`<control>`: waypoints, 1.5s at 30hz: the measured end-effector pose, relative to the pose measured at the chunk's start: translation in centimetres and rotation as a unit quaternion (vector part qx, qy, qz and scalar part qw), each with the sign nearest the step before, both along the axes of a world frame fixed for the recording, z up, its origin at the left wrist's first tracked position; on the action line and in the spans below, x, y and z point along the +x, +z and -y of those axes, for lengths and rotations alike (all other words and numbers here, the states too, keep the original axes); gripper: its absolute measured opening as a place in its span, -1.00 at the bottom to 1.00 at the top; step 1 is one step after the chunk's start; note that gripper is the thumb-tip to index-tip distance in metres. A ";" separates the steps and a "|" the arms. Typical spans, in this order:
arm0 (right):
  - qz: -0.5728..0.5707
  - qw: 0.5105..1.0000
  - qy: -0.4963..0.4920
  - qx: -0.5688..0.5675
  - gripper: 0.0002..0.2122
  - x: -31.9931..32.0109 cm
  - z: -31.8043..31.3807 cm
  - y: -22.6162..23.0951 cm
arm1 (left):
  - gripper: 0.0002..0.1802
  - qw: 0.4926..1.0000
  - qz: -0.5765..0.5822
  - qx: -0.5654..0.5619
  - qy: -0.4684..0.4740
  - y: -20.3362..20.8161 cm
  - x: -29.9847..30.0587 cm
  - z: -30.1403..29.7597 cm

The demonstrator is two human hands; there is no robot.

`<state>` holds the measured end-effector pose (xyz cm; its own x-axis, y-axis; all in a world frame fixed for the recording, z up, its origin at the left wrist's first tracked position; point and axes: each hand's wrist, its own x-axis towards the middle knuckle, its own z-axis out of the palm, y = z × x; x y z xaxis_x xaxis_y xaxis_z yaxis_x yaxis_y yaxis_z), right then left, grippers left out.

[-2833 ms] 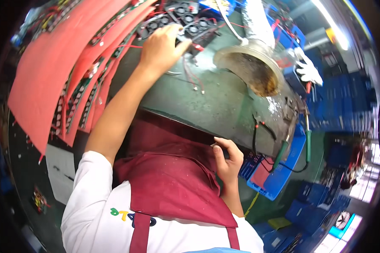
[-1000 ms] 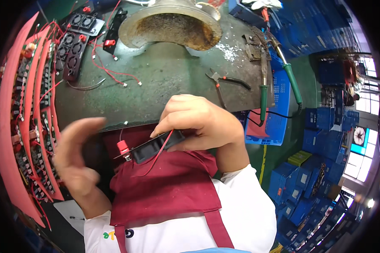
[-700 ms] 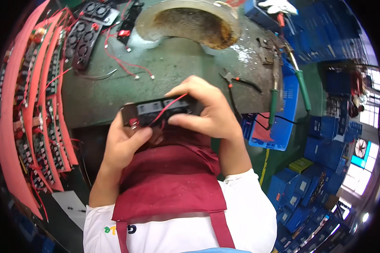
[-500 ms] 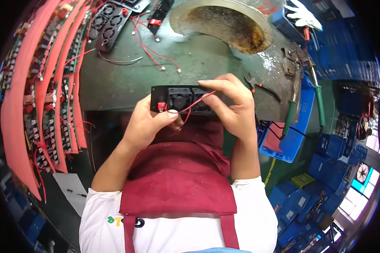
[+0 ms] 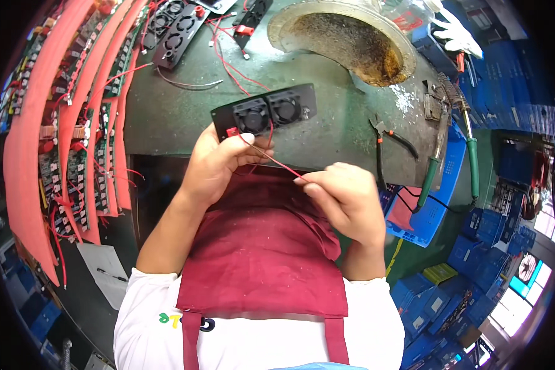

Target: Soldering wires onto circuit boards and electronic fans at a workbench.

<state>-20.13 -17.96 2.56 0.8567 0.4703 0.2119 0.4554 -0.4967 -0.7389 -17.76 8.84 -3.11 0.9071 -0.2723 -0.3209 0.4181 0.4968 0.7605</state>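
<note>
My left hand (image 5: 214,161) grips the left end of a black fan panel (image 5: 307,98), its thumb pressed near a small red connector (image 5: 232,132). Two square black fans sit side by side on the panel, which tilts up toward its right end above the bench edge. A red wire (image 5: 285,166) runs from beside my left thumb down to the right. Its far part is pinched between the thumb and fingers of my right hand (image 5: 350,198), held apart from the panel. Another red wire loops down from between the fans.
Pliers (image 5: 380,127) and two green-handled soldering irons (image 5: 472,161) lie at the right, by a blue tray (image 5: 441,209). A scorched round pan (image 5: 345,46) stands at the back. More fan panels (image 5: 180,38) lie back left. Circuit boards between pink sheets (image 5: 34,154) line the left.
My right hand has left the panel and moved down toward me, drawing the red wire out straight. The panel has risen and tilted, its right end higher.
</note>
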 end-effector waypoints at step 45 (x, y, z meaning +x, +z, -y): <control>-0.460 0.807 -0.070 0.365 -0.69 -6.0 10.1 -5.2 | -0.47 0.953 0.254 0.168 0.001 -2.0 4.9 4.8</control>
<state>-26.14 -28.09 -2.63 0.8429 0.3933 -0.3672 -0.4751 0.2236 -0.8510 -12.82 4.02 -5.15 0.9692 -0.2290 0.0906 -0.0468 0.1901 0.9806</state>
